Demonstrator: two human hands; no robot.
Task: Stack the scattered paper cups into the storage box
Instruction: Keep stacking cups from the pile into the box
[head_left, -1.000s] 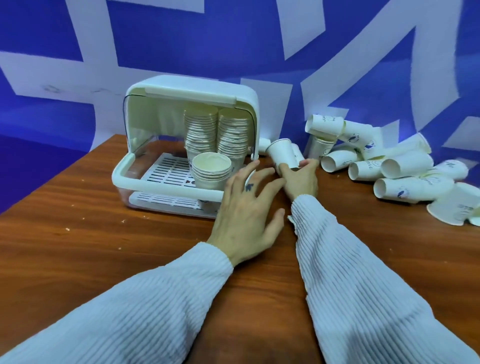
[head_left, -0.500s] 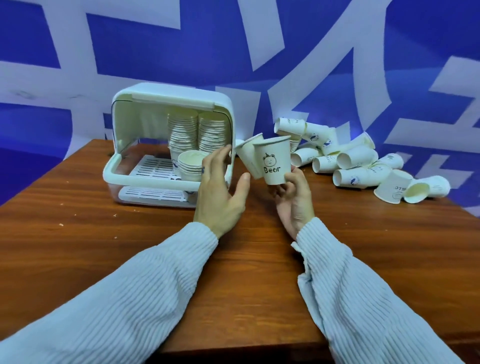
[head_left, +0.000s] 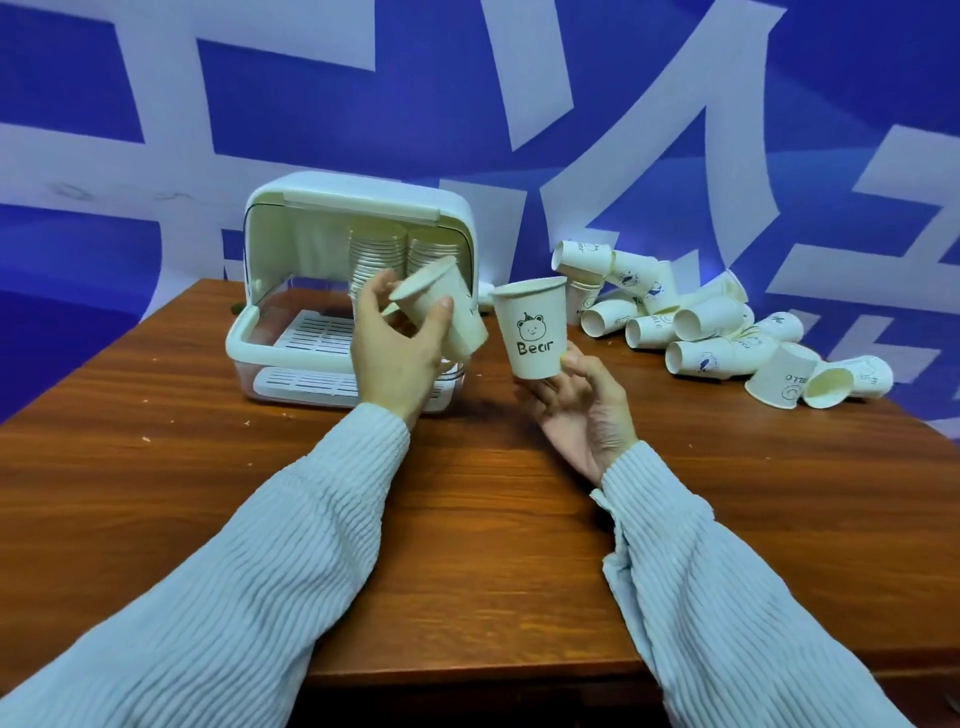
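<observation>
My left hand (head_left: 397, 353) grips a plain paper cup (head_left: 447, 306), tilted with its mouth toward the upper left, in front of the open white storage box (head_left: 291, 332). My right hand (head_left: 576, 400) holds a second paper cup (head_left: 535, 332) upright by its base; it bears a bear drawing and the word "Bear". Two tall stacks of cups (head_left: 379, 254) stand at the back of the box, partly hidden by my left hand. A heap of scattered paper cups (head_left: 696, 322) lies on the table to the right.
The brown wooden table (head_left: 493, 493) runs to a front edge near my forearms. A blue and white wall stands right behind the box and the heap. The box lid is swung up over its top.
My left hand has taken one cup out of my right hand and carried it left toward the box. My right hand keeps the Bear cup upright. The view has pulled back.
</observation>
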